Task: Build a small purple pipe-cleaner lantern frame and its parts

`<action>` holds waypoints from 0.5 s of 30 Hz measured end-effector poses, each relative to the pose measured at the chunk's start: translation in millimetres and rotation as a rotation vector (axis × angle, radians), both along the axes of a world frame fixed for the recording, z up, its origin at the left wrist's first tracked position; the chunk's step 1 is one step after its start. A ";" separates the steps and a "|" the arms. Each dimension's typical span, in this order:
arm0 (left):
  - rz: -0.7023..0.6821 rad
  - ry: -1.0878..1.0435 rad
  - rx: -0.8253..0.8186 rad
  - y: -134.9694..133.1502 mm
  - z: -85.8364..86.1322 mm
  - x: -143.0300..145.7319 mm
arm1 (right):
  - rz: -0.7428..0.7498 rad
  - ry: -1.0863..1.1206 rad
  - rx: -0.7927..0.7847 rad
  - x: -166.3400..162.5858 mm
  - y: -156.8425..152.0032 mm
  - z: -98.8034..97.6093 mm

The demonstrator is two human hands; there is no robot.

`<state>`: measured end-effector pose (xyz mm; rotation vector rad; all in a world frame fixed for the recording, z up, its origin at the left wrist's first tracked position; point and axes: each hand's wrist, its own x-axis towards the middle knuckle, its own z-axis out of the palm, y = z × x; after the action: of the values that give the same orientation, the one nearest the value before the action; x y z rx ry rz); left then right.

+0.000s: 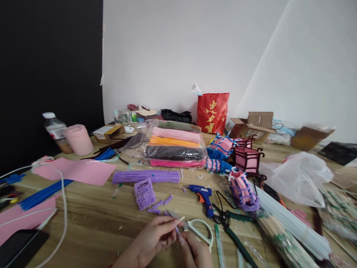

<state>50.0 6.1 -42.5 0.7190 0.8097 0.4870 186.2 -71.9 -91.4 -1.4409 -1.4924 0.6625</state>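
My left hand [152, 240] sits at the bottom middle of the head view, fingers pinched on a short purple pipe-cleaner piece [178, 231]. My right hand [196, 251] is just to its right, fingers closed against the same piece, beside white-handled scissors [199, 230] on the table. Ahead of the hands lie short purple cut pieces [160, 204], a small purple woven panel [144, 193] and a bundle of purple pipe cleaners [146, 176].
A blue glue gun [203, 193], green pliers [237, 230], bagged pipe cleaners [175, 149], pink and blue lanterns [237, 156], pink paper [78, 171], a white cable [64, 208], a phone [19, 247], a bottle [55, 130], a pink cup [78, 139], a red bag [212, 111], boxes and white sticks [290, 219] crowd the wooden table [97, 223].
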 end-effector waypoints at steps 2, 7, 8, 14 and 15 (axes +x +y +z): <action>-0.003 0.015 -0.006 0.8 -4.1 -0.4 | -0.004 -0.003 -0.003 -2.2 -0.1 -0.6; -0.006 0.060 0.050 1.2 -10.6 -1.2 | -0.073 0.010 0.028 -6.7 -0.4 -2.5; -0.007 0.077 0.063 1.0 -10.7 -1.2 | -0.080 0.001 0.035 -6.9 -0.5 -2.5; -0.025 0.129 0.033 -0.1 -7.6 -0.6 | -0.123 -0.058 0.067 -6.1 -1.6 -0.4; -0.024 0.136 0.026 -0.1 -7.0 -0.4 | -0.119 -0.068 0.071 -6.4 -1.9 0.0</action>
<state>49.6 6.0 -49.5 0.7919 0.9223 0.4306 179.8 -73.7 -91.4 -1.4971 -1.4555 0.4876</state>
